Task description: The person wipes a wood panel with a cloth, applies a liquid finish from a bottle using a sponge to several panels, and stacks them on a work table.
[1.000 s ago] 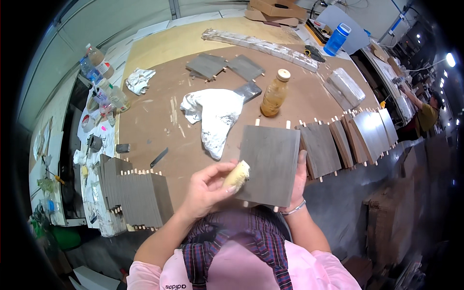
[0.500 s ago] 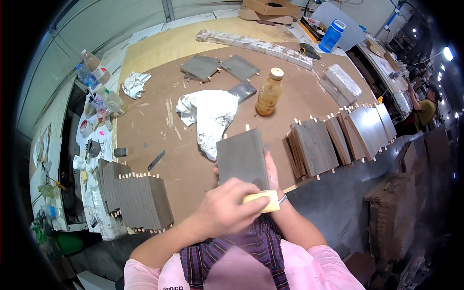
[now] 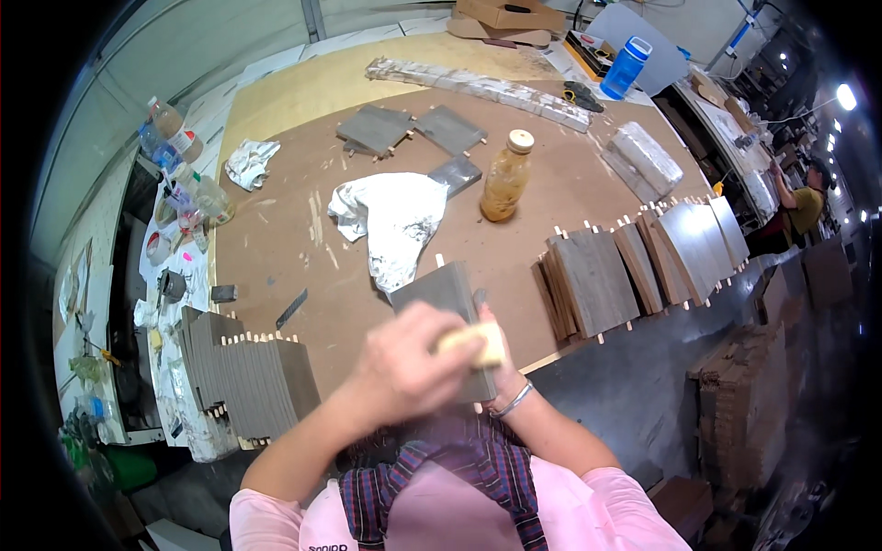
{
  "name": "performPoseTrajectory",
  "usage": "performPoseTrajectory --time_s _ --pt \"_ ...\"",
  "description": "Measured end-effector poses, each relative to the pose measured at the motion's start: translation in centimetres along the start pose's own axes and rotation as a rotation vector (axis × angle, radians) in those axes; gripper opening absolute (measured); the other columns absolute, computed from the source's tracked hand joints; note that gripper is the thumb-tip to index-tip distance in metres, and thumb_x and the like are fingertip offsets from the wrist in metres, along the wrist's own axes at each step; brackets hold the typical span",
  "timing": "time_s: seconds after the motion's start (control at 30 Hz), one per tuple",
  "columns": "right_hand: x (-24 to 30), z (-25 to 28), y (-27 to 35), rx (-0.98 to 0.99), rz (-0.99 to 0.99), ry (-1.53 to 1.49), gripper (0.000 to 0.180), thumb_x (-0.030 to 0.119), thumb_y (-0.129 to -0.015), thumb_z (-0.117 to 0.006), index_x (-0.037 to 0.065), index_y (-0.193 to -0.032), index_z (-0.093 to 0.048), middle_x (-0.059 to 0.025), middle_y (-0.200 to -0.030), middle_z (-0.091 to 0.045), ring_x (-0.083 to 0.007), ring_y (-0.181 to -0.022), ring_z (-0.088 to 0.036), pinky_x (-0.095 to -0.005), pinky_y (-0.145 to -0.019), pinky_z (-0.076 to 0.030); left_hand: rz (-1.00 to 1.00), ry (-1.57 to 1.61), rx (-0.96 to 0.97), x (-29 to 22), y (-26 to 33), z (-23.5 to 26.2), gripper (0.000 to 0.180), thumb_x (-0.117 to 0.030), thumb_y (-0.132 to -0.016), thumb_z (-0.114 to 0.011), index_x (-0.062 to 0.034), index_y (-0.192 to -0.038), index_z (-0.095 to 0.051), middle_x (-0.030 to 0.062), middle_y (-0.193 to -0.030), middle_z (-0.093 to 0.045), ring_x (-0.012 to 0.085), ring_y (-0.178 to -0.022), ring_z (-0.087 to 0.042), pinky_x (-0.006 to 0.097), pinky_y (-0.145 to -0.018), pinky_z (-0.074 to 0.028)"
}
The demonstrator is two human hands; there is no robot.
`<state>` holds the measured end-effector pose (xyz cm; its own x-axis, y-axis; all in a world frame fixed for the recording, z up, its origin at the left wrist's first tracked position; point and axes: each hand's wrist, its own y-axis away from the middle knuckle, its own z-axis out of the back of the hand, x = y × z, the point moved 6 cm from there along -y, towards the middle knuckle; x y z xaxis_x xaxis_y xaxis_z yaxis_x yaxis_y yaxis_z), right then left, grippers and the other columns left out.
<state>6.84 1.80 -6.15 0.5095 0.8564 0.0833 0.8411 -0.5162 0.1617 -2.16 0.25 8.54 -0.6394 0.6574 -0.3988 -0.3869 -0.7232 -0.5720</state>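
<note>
My left hand [image 3: 404, 367] is closed on a small yellowish sponge pad [image 3: 470, 343] and presses it on the lower part of a grey wooden panel [image 3: 439, 289] with small dowel pegs on its edges. My right hand [image 3: 501, 378], a bracelet on its wrist, grips that panel from below and behind, mostly hidden by the left hand. The panel is tilted up over the near edge of the brown worktable [image 3: 276, 239]. The left hand is blurred by motion.
A stack of upright grey panels [image 3: 248, 381] stands at my left, a leaning row of panels [image 3: 597, 280] at my right. An amber bottle [image 3: 505, 179], white crumpled cloth [image 3: 395, 216] and flat panels [image 3: 377, 129] lie beyond. A person [image 3: 804, 197] works far right.
My left hand has rubbed the sponge down across the panel and back up a little. The right hand has turned the panel, so it looks narrower and nearer to me.
</note>
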Motion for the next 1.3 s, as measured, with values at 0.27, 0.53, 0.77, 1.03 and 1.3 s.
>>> performPoseTrajectory --time_s 0.27,0.53,0.77,1.03,1.3 --pt "-1.7 -3.2 -0.6 -0.101 0.035 0.164 0.069 0.055 -0.099 -0.022 0.005 -0.143 -0.038 -0.0209 -0.131 -0.053 -0.0296 -0.118 -0.056 -0.0389 -0.096 -0.049 0.343 -0.046 -0.267 8.1 0.6 3.4 0.034 0.000 -0.070 -0.071 -0.0026 -0.104 -0.066 0.0109 -0.096 -0.063 0.0236 -0.085 -0.061 0.032 -0.074 -0.050" --pt "0.1 -0.6 -0.1 -0.012 0.132 0.092 0.067 0.041 -0.086 -0.061 0.001 -0.137 -0.043 -0.0172 -0.128 -0.055 -0.0273 -0.113 -0.058 -0.0410 -0.098 -0.048 0.544 0.432 -0.323 5.6 1.5 1.6 0.035 0.000 -0.076 -0.071 0.0041 -0.109 -0.063 0.0092 -0.102 -0.063 0.0152 -0.088 -0.065 0.026 -0.078 -0.053" --pt "0.8 -1.0 0.3 -0.044 0.219 0.211 0.076 0.036 -0.077 -0.072 0.000 -0.137 -0.041 -0.0147 -0.128 -0.055 -0.0266 -0.116 -0.056 -0.0396 -0.104 -0.043 0.383 0.332 -0.311 4.8 1.5 0.4 0.035 -0.002 -0.072 -0.073 0.0020 -0.106 -0.065 0.0116 -0.095 -0.064 0.0175 -0.082 -0.064 0.028 -0.072 -0.053" --pt "1.5 -1.9 0.6 -0.132 0.290 0.300 0.098 0.037 -0.071 -0.077 0.008 -0.148 -0.024 -0.0132 -0.137 -0.044 -0.0268 -0.125 -0.048 -0.0407 -0.106 -0.041 0.384 0.275 -0.330 3.7 1.2 1.0 0.031 -0.009 -0.070 -0.075 0.0003 -0.099 -0.066 0.0156 -0.092 -0.066 0.0288 -0.081 -0.067 0.035 -0.073 -0.054" --pt "0.9 -1.8 0.7 -0.036 0.213 0.306 0.096 0.040 -0.069 -0.076 -0.002 -0.143 -0.032 -0.0177 -0.134 -0.049 -0.0300 -0.120 -0.053 -0.0421 -0.103 -0.044 0.670 0.215 -0.401 9.3 4.1 0.8 0.029 -0.007 -0.071 -0.074 -0.0004 -0.099 -0.068 0.0136 -0.092 -0.067 0.0244 -0.079 -0.067 0.032 -0.069 -0.053"
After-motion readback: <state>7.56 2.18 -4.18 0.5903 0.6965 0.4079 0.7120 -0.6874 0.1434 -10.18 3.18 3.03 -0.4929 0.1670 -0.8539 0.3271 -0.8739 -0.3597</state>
